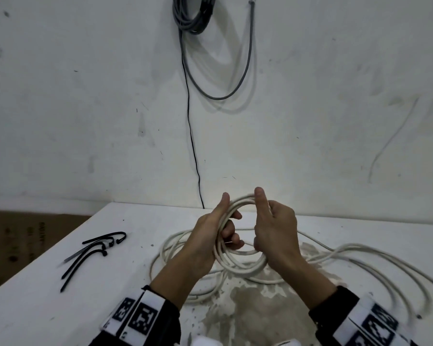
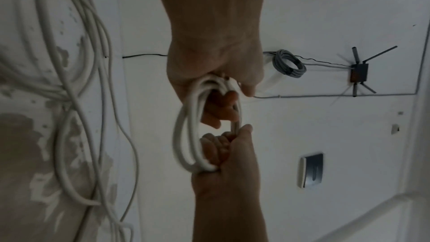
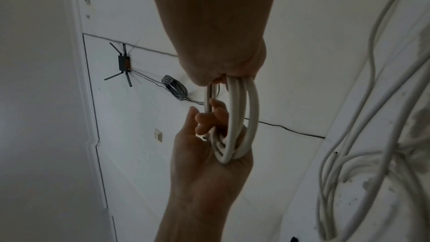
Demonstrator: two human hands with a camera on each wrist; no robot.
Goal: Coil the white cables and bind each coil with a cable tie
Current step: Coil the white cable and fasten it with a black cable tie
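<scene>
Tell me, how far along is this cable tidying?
Early. Done: nothing bound. In hand: the left hand and right hand hold one small white coil. Left: loose white cable still sprawls on the table, and the black cable ties lie unused.

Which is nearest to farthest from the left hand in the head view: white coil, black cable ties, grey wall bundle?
1. white coil: held in the left hand.
2. black cable ties: on the table, to its left.
3. grey wall bundle: high on the wall.
</scene>
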